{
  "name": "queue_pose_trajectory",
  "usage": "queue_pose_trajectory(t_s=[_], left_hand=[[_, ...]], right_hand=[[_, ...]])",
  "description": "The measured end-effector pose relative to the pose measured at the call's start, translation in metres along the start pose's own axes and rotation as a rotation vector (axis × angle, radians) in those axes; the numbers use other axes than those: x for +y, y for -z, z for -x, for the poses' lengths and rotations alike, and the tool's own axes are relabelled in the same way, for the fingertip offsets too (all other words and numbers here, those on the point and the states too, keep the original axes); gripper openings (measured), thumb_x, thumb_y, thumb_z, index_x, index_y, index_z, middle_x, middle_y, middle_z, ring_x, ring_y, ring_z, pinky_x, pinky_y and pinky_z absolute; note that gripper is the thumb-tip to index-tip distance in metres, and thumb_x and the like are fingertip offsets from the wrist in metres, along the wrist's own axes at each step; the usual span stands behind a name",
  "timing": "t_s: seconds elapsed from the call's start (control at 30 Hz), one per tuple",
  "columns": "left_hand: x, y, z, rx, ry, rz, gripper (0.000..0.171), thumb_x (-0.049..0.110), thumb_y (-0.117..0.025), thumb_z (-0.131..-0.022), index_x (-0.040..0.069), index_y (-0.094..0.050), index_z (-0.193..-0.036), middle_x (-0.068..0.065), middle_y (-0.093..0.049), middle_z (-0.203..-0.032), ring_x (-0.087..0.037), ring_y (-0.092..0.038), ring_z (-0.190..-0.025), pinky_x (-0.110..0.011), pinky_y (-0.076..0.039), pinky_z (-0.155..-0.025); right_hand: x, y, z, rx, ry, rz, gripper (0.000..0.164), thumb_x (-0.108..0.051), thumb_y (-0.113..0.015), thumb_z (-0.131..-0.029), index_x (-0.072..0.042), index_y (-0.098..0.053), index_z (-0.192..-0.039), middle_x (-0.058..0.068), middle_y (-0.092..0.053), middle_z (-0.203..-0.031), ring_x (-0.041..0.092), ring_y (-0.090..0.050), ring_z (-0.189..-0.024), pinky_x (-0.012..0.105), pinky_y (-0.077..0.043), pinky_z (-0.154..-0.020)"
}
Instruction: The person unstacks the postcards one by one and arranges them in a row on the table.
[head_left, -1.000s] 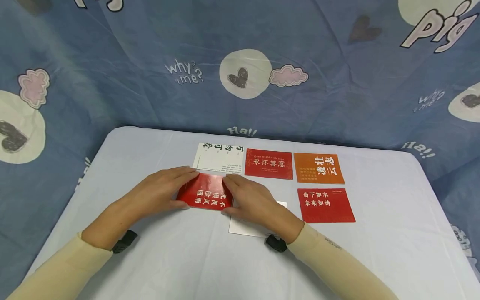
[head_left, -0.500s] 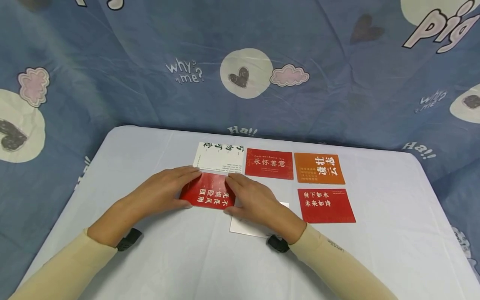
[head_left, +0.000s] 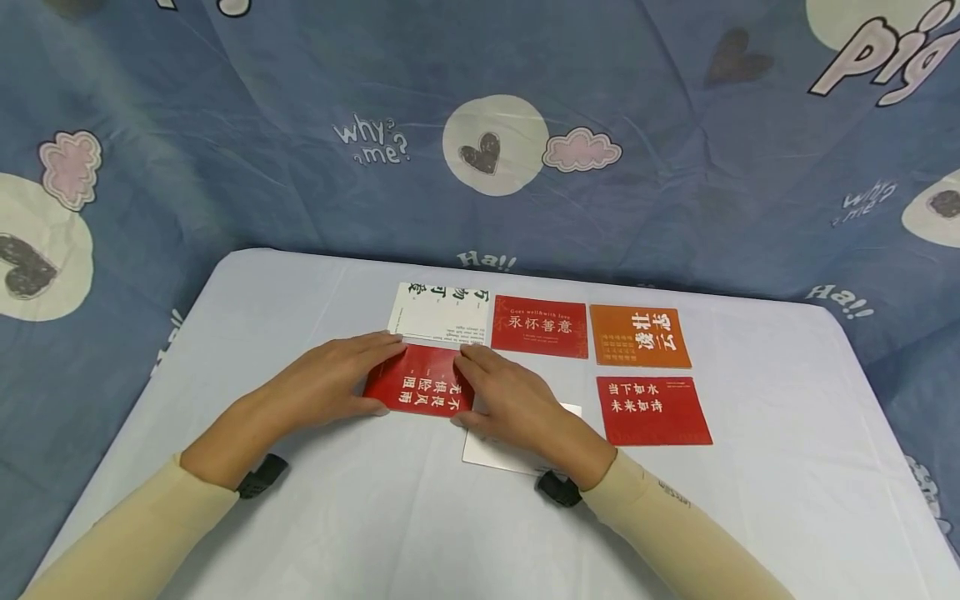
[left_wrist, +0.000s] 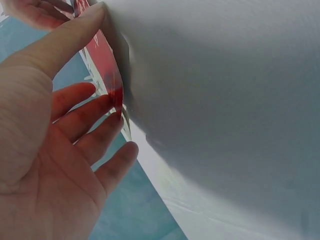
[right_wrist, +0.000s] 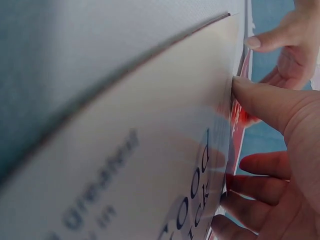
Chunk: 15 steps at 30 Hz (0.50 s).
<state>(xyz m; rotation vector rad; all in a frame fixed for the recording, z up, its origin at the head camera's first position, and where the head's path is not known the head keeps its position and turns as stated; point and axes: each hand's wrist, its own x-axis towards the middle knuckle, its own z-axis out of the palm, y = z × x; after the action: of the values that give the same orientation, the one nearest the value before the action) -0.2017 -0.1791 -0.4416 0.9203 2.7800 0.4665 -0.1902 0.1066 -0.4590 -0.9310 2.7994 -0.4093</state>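
Observation:
A red card (head_left: 422,380) with white characters lies near the middle of the table in the head view. My left hand (head_left: 327,380) holds its left end, thumb at the near edge and fingers at the far edge. At the right end my right hand (head_left: 516,402) holds it the same way. Below my right hand and wrist lies a white card (head_left: 491,452), partly hidden; the right wrist view shows dark lettering on this white card (right_wrist: 125,150). Close behind the held card is a white card with green characters (head_left: 438,313).
To the right of that green-lettered card lie a red card (head_left: 540,327) and an orange card (head_left: 640,336) in a row. Another red card (head_left: 654,412) lies nearer, beyond my right hand. A white cloth covers the table (head_left: 360,517); a blue patterned curtain (head_left: 300,208) hangs behind.
Both hands have shifted slightly to the right with the red card between them. The other cards have stayed in place; the head view has moved a little.

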Motion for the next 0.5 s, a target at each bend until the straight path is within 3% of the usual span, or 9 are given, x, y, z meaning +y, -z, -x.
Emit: queue_pose_trajectory(t_s=[0.5], left_hand=[[-0.0017,-0.0007,0.0013,-0.023,0.035,0.071,0.093,0.022,-0.095,-0.078,0.004,-0.048,-0.155,-0.016,-0.052,-0.155,-0.037,-0.051,-0.140,-0.054,-0.051,-0.106]], right_hand=[[0.0015,-0.0021,0.0015,0.015,0.011,-0.012,0.085,-0.044,-0.084,-0.087,-0.008,-0.050,-0.156,0.009,-0.045,-0.161,0.025,-0.043,-0.148,0.044,-0.050,-0.110]])
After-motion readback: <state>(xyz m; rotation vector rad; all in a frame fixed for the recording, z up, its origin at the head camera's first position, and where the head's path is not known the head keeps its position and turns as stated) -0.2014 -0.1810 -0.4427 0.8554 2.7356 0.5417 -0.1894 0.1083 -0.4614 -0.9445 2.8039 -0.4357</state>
